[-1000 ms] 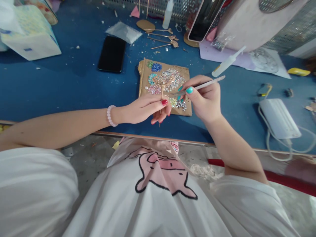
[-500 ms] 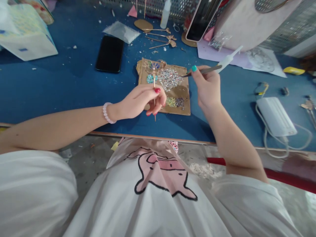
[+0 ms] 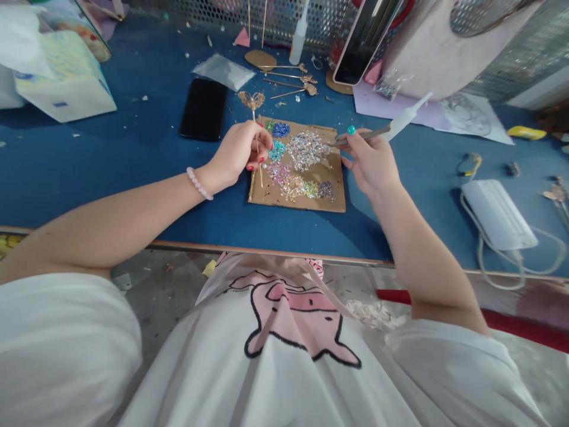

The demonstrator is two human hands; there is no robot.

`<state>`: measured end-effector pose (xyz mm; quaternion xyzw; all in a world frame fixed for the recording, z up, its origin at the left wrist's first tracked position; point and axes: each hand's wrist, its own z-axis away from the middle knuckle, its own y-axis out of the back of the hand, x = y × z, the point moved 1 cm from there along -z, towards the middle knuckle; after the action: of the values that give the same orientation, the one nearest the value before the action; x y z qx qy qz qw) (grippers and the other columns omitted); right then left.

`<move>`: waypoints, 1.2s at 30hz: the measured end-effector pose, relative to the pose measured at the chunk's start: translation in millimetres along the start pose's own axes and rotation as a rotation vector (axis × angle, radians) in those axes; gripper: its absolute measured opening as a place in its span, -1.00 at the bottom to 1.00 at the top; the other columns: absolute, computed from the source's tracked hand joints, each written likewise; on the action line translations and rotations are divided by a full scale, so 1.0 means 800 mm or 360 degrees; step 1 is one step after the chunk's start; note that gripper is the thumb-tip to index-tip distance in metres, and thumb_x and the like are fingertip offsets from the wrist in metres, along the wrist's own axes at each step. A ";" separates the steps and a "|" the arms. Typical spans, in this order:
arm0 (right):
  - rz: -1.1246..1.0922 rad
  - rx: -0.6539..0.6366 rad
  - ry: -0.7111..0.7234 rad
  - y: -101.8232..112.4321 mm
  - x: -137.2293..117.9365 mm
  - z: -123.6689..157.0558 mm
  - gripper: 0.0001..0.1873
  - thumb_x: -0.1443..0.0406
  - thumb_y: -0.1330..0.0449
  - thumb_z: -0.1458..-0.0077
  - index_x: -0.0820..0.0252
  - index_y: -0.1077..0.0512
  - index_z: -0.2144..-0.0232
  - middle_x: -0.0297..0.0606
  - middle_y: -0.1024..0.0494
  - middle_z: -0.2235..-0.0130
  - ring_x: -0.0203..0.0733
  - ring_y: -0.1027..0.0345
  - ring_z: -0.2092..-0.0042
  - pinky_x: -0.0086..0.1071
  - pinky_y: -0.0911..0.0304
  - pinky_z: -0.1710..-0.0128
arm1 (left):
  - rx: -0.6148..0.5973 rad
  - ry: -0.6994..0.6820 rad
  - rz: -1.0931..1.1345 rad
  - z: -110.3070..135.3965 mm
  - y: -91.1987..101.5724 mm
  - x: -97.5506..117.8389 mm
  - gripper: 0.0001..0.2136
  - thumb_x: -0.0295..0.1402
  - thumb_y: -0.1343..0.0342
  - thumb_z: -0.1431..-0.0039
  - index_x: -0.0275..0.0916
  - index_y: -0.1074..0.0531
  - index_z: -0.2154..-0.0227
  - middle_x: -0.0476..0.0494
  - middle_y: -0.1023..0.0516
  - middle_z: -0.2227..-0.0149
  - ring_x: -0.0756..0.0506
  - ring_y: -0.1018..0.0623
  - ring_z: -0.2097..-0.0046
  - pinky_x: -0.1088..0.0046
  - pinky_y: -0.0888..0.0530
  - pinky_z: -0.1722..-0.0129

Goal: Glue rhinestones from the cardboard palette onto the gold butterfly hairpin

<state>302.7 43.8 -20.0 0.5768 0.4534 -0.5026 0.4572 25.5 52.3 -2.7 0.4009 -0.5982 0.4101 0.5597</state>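
Observation:
My left hand [image 3: 242, 153] is closed around the thin stem of a gold hairpin [image 3: 252, 101], whose openwork, butterfly-like head points up and away from me. In my right hand [image 3: 372, 155] are a pair of tweezers [image 3: 364, 135] and a white glue bottle [image 3: 403, 120] with a long, fine nozzle. The tweezer tips reach the right side of a heap of silver rhinestones [image 3: 307, 149] on a cardboard sheet [image 3: 296, 204]. Smaller piles of blue rhinestones [image 3: 281, 129], turquoise rhinestones [image 3: 276, 150] and pink rhinestones [image 3: 279, 172] lie on the same sheet, left of the silver heap.
Several gold hairpins [image 3: 306, 83] lie behind the cardboard. A black phone [image 3: 203, 110] and a plastic bag [image 3: 226, 71] are at the back left, near a tissue box [image 3: 66, 89]. At the right sit a white power bank [image 3: 500, 213] with its cable and a yellow tube [image 3: 527, 131].
My left hand has moved left with the hairpin, off the cardboard's middle, uncovering the coloured piles. My right hand stays near the silver heap with the tweezers.

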 end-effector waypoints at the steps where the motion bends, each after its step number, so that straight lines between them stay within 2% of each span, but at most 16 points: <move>1: 0.0011 -0.0020 0.0017 -0.001 0.001 0.000 -0.50 -0.13 -0.47 0.15 0.03 -0.46 0.35 -0.36 -0.57 0.27 -0.23 -0.52 0.17 -0.33 -0.42 0.24 | 0.0009 0.0030 0.0001 0.001 -0.001 -0.001 -0.74 -0.41 0.12 -0.24 -0.27 -0.34 0.54 0.04 -0.27 0.71 0.12 -0.16 0.72 0.59 -0.11 0.68; 7: 0.0104 -0.0049 0.0198 -0.013 0.000 0.011 -0.42 -0.21 -0.44 0.17 0.10 -0.47 0.38 -0.36 -0.55 0.33 -0.26 -0.47 0.25 -0.29 -0.39 0.19 | -0.0038 0.0128 -0.0012 0.009 -0.005 -0.001 -0.71 -0.37 0.12 -0.30 -0.29 -0.35 0.52 0.08 -0.28 0.70 0.17 -0.19 0.73 0.64 -0.12 0.63; 11: 0.0180 -0.0024 0.0201 -0.023 -0.010 0.030 -0.41 -0.23 -0.42 0.15 0.13 -0.50 0.39 -0.34 -0.49 0.38 -0.28 -0.38 0.29 -0.30 -0.32 0.20 | -0.0090 0.0169 0.0011 0.012 -0.006 -0.001 -0.71 -0.39 0.13 -0.30 -0.28 -0.36 0.51 0.07 -0.30 0.68 0.15 -0.22 0.72 0.63 -0.14 0.64; 16: 0.0256 -0.0075 0.0151 -0.032 -0.018 0.049 -0.52 -0.14 -0.39 0.01 0.12 -0.49 0.34 -0.33 -0.51 0.35 -0.28 -0.34 0.31 -0.32 -0.28 0.26 | -0.0100 0.0204 -0.0004 0.015 -0.006 0.001 -0.73 -0.37 0.09 -0.26 -0.27 -0.39 0.52 0.03 -0.34 0.67 0.13 -0.24 0.70 0.61 -0.14 0.68; 20: 0.0248 -0.0066 0.0098 -0.033 -0.019 0.064 -0.64 -0.01 -0.40 -0.03 0.13 -0.51 0.33 -0.31 -0.53 0.34 -0.26 -0.36 0.30 -0.30 -0.29 0.25 | -0.0124 0.0281 0.0006 0.025 0.001 0.003 -0.77 -0.36 0.04 -0.19 -0.25 -0.39 0.54 0.02 -0.30 0.69 0.10 -0.25 0.70 0.60 -0.13 0.71; 24: 0.0459 -0.0275 0.0071 -0.032 -0.025 0.087 -0.68 0.01 -0.33 -0.12 0.14 -0.54 0.32 -0.26 -0.55 0.35 -0.22 -0.37 0.33 -0.27 -0.30 0.32 | -0.0203 0.0373 -0.0001 0.040 0.009 0.005 -0.79 -0.32 0.01 -0.14 -0.24 -0.40 0.55 0.01 -0.29 0.73 0.07 -0.25 0.72 0.59 -0.14 0.72; 26: 0.0563 -0.0433 0.0097 -0.033 -0.032 0.097 -0.68 0.01 -0.29 -0.15 0.15 -0.54 0.31 -0.21 -0.60 0.24 -0.18 -0.44 0.26 -0.23 -0.35 0.26 | -0.0264 0.0376 -0.0003 0.048 0.011 0.005 -0.77 -0.28 0.01 -0.17 -0.24 -0.40 0.54 -0.01 -0.32 0.73 0.07 -0.25 0.73 0.59 -0.17 0.72; 29: 0.0580 -0.0535 0.0183 -0.034 -0.040 0.105 -0.68 0.02 -0.27 -0.19 0.15 -0.52 0.33 -0.18 -0.62 0.07 -0.12 -0.51 0.06 -0.14 -0.41 0.02 | -0.0346 0.0382 -0.0003 0.057 0.014 0.007 -0.75 -0.26 -0.01 -0.22 -0.23 -0.41 0.52 -0.01 -0.35 0.72 0.07 -0.26 0.73 0.59 -0.20 0.71; 32: 0.0518 -0.0501 0.0190 -0.035 -0.041 0.110 -0.70 0.04 -0.27 -0.20 0.14 -0.52 0.35 -0.15 -0.62 0.02 -0.07 -0.50 -0.08 -0.07 -0.39 -0.13 | -0.0442 0.0384 -0.0042 0.064 0.016 0.007 -0.73 -0.26 0.02 -0.29 -0.23 -0.43 0.49 -0.02 -0.38 0.70 0.07 -0.31 0.71 0.59 -0.25 0.68; 36: 0.0429 -0.0427 0.0175 -0.037 -0.040 0.116 -0.72 0.05 -0.29 -0.21 0.12 -0.53 0.35 -0.17 -0.63 0.01 -0.09 -0.51 -0.10 -0.07 -0.39 -0.19 | -0.0518 0.0397 -0.0046 0.067 0.020 0.008 -0.71 -0.25 0.03 -0.34 -0.23 -0.43 0.47 0.01 -0.37 0.70 0.06 -0.31 0.70 0.57 -0.26 0.65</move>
<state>255.7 -44.4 2.9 0.5928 0.4593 -0.3397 0.5676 -8.0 7.3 0.7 0.2597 -0.5767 0.3464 0.6927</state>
